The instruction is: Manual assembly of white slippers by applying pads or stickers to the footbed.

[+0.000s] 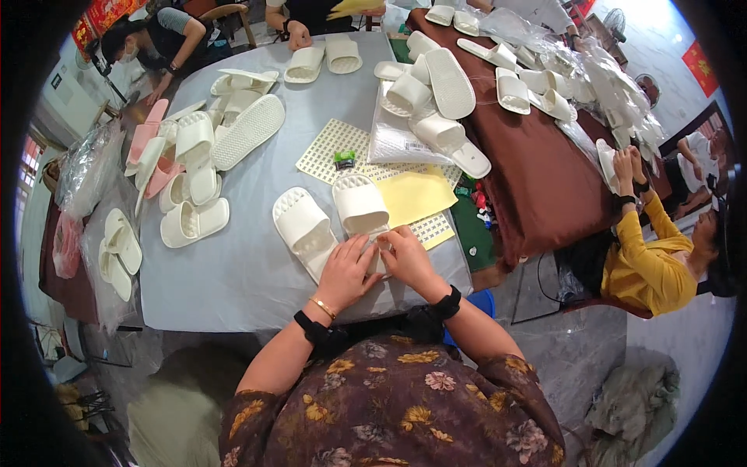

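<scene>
In front of me on the table lies a pair of white slide slippers, toes pointing away. My left hand [347, 271] is closed on the heel part of the right-hand slipper [361, 204]. At the same heel my right hand [408, 257] has its fingertips pinched together; whatever is between them is too small to make out. The left-hand slipper [303, 222] lies beside it, close to my left fingers. Just past the slippers are a yellow sheet [412, 194] and a sticker sheet [331, 148] with rows of small printed marks.
White slippers [194, 222] and pink ones [148, 124] are heaped at the left. More white slippers [451, 82] lie on a plastic packet [397, 140]. A small green packet [345, 160] rests on the stickers. At right, a person in yellow [650, 257] handles a slipper by a brown-covered table [537, 179].
</scene>
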Motion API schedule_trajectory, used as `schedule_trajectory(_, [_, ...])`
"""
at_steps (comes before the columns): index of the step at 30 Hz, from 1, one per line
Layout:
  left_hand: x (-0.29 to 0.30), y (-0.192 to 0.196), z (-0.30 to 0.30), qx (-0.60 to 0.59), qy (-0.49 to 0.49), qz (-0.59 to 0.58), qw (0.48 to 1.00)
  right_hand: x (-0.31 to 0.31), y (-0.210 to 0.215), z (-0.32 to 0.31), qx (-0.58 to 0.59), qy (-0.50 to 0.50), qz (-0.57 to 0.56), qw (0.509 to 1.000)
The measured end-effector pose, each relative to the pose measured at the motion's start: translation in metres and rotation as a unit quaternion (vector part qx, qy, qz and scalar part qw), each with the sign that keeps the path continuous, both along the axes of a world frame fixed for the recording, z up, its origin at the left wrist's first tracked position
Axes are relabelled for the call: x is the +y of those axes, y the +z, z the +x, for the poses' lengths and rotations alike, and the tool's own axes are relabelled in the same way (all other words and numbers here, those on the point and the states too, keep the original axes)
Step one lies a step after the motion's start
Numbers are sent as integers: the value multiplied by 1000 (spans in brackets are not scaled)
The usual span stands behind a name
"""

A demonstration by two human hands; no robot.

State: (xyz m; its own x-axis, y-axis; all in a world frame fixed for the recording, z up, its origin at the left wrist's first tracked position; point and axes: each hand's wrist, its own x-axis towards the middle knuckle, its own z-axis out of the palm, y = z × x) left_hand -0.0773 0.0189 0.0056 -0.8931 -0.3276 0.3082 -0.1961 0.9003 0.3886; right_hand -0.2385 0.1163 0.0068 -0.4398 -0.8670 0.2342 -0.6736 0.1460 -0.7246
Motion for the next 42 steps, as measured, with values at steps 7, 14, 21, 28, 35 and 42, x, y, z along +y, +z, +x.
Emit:
schedule_trajectory(7, [9, -2, 4, 26, 28, -6, 999, -7, 18, -37, 69, -10, 42, 997])
schedule_trajectory(14, [9, 1, 25, 11, 53, -12, 998, -2, 6, -51, 177, 19, 116, 977])
schedule_trajectory(21, [13, -1, 15, 26, 71, -29, 997, -28, 24, -56, 133, 39, 113, 984])
schedule_trajectory(28, [0, 7, 36, -9, 97, -7, 995, -83, 25, -59, 78, 60, 84, 992])
schedule_trajectory(35, [-5, 8, 47, -11, 96, -3, 995, -147, -3, -63, 81, 79, 68, 991])
schedule_trajectory(42, [-5, 4, 50, -3, 104, 3, 995, -168, -7, -52, 120, 58, 101, 986])
